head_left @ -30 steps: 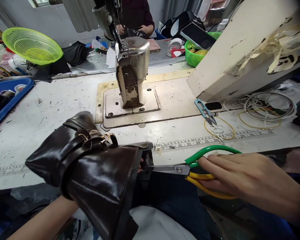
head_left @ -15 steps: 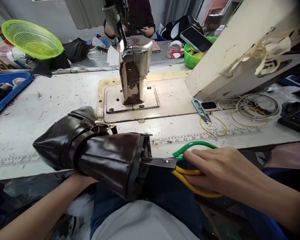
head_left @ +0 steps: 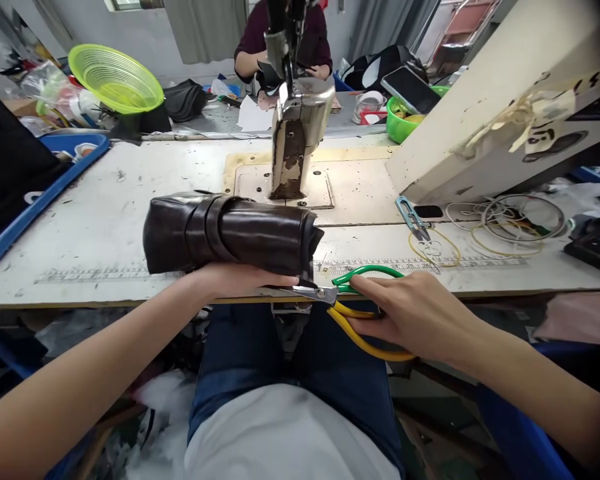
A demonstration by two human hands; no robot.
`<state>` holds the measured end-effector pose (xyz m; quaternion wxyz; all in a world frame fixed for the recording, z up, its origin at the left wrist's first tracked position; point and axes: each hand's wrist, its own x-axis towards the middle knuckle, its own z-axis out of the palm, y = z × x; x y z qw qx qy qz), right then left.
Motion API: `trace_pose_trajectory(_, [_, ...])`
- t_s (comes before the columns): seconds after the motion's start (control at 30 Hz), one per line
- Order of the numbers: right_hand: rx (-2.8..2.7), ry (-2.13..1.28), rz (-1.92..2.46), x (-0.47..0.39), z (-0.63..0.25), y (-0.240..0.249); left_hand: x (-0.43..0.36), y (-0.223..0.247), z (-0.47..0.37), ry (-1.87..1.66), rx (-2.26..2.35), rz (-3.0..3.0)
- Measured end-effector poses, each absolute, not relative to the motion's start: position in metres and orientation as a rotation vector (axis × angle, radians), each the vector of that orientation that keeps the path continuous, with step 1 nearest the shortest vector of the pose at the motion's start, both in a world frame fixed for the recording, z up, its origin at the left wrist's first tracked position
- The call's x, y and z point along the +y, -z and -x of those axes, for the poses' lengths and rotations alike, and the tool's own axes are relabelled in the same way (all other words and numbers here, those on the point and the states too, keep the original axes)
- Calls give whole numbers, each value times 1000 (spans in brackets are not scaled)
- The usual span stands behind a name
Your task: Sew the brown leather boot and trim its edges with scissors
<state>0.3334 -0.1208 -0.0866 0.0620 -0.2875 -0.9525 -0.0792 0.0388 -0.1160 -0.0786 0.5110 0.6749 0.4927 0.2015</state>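
A glossy dark brown leather boot upper (head_left: 260, 230) with wrapped straps lies on its side over the front of the table, its open top facing right. My left hand (head_left: 235, 279) is closed on its near lower side, fingers stretched along the edge toward the opening. Scissors with one green and one yellow handle (head_left: 367, 343) are in my right hand (head_left: 405, 310), fingers through the loops. Their blades point left and lie at the lower edge of the boot opening, beside my left fingertips. How much leather is between the blades I cannot tell.
A post-bed sewing machine (head_left: 300, 147) stands behind the upper. Blue thread snips (head_left: 411, 217) and loose thread coils (head_left: 510, 223) lie at right. A blue tray (head_left: 93, 157) and a yellow-green basket (head_left: 115, 80) are at left. Another person (head_left: 250, 47) sits opposite.
The boot upper has risen and moved right and away from me, turning so the buckle no longer shows. The scissors have shifted slightly left and up, and my left hand shows more fully.
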Motion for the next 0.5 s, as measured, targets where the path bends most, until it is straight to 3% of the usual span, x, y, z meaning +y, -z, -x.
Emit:
trace_pose_trajectory(0.27, [-2878, 317, 828, -120, -327, 81, -119, 56, -50, -527, 1039, -1563])
trace_pose_trajectory(0.5, [-2923, 4, 938, -119, -308, 67, -120, 44, -60, -560, 962, -1639])
